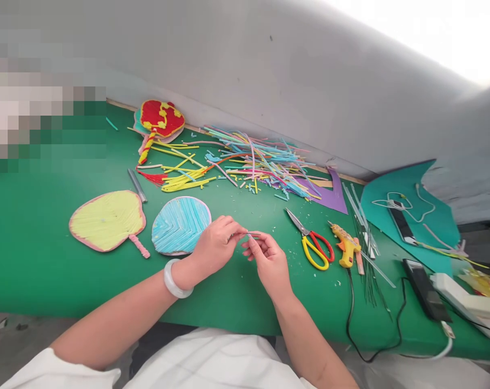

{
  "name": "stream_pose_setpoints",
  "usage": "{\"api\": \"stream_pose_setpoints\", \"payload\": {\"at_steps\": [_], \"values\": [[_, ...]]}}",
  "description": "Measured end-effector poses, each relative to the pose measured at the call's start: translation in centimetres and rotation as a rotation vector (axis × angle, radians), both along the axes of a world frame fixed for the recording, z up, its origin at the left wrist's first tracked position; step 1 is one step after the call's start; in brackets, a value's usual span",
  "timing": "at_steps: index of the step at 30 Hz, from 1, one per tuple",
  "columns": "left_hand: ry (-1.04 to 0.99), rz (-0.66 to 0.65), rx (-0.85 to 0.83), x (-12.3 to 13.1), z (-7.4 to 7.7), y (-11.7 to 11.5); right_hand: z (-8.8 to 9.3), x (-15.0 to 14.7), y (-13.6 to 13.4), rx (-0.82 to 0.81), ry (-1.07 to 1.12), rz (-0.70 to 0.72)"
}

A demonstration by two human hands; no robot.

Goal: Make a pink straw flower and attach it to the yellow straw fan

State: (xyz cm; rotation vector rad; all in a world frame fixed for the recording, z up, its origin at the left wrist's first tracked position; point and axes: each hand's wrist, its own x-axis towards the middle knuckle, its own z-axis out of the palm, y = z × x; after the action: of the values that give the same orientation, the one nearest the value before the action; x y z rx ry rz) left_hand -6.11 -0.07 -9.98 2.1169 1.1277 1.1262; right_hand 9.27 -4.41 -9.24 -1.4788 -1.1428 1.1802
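Both hands meet above the table's near middle, fingertips pinched on a short, thin, greyish-pink strand [250,234] that looks like a piece of pipe cleaner, mostly covered by the fingers. My left hand [218,247], with a white bangle at the wrist, is closed on its left end. Thumb and fingers of my right hand [271,266] grip the other end. Just left of my left hand, and partly behind it, lies a rounded blue fan panel [180,222] with a pink edge. Further left is a yellow fan [107,221] with a pink rim and twisted pink handle.
Right of my hands lie scissors [313,242] and a yellow glue gun [345,246] with its cord. Beyond are thin wires and glue sticks [362,221], a phone [425,289] and a power strip [467,302]. Coloured pipe cleaners [256,159] and a red fan [161,119] lie toward the wall.
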Motion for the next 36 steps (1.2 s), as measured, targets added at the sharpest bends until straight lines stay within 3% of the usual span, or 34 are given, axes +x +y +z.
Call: {"api": "stream_pose_setpoints", "payload": {"at_steps": [12, 25, 29, 36], "values": [[-0.045, 0.005, -0.027, -0.2, 0.4, -0.2, 0.3, -0.9, 0.2, 0.188, -0.297, -0.084], [-0.181, -0.036, 0.044, 0.2, 0.5, -0.8, 0.0, -1.6, 0.5, 0.183, -0.031, -0.181], [-0.144, -0.056, 0.030, -0.1, 0.4, -0.5, 0.1, -0.3, 1.1, 0.194, -0.160, -0.145], [-0.116, -0.070, -0.204, -0.4, 0.5, -0.2, 2.2, 3.7, 2.5, 0.368, -0.322, -0.087]]}}
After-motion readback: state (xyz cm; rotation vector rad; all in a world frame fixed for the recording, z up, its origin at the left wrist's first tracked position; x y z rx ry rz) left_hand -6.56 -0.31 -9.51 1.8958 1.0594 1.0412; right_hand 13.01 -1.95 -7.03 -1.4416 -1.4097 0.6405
